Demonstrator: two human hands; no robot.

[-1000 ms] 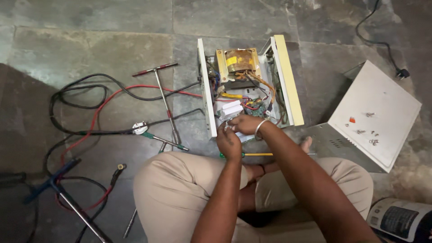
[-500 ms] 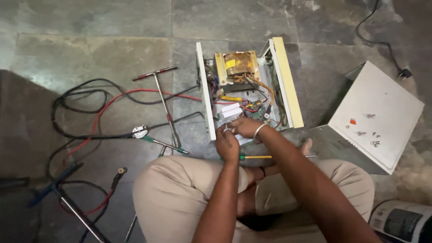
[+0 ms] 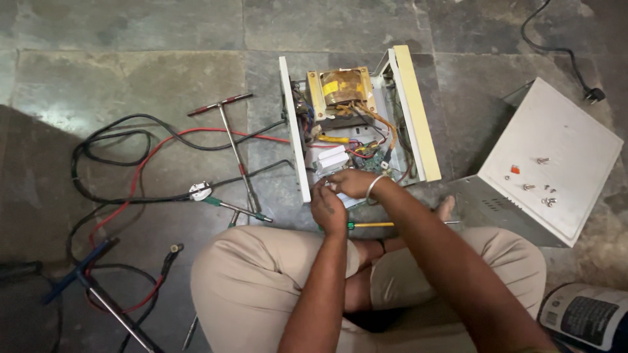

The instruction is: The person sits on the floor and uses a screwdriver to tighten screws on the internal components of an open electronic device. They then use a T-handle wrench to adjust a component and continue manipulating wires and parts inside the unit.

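Observation:
An opened white metal electrical box (image 3: 294,131) lies on the stone floor in front of my crossed legs. Inside it are a copper-wound transformer (image 3: 341,86), a circuit board and coloured wires. My left hand (image 3: 327,208) and my right hand (image 3: 353,183), which has a metal bangle at the wrist, meet at the box's near left corner. Their fingertips are bunched together over a white part there, and what they pinch is hidden. A yellow-and-green-handled screwdriver (image 3: 373,225) lies just behind my hands, by my foot.
Left of the box lie a T-handle tool (image 3: 232,140), a green-handled screwdriver (image 3: 232,208), a white plug (image 3: 199,191) and tangled red and black cables (image 3: 150,157). The removed cover panel (image 3: 562,137) with loose screws (image 3: 546,196) sits to the right. A labelled cylinder (image 3: 585,317) is at the bottom right.
My hands have stayed at the box's near end with only small finger movements. The view has shifted slightly.

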